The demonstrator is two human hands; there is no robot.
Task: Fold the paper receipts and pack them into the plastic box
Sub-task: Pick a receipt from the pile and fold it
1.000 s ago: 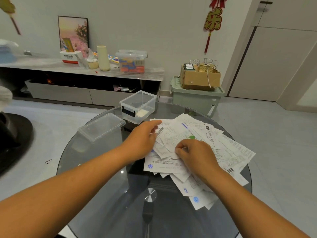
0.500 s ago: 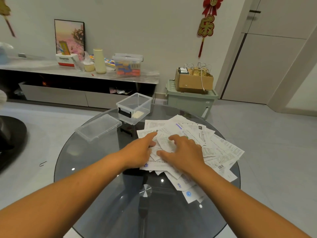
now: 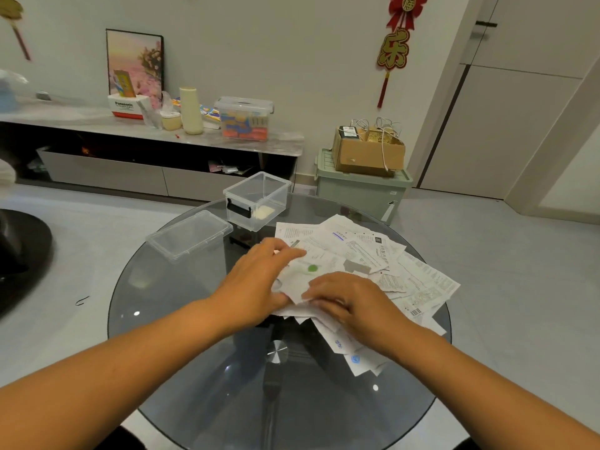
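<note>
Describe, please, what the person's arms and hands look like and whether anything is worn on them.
Both forearms are bare, with no sleeves in view. The left hand and right hand wear no gloves, and no watch or bracelet shows at either wrist.

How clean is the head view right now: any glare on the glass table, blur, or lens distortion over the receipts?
Head view: small ceiling-light glints on the glass table, none over the receipts; print on them is soft, mostly unreadable; left hand and right hand slightly blurred; wide-angle bending shows at the door frame; plastic box evenly lit.
</note>
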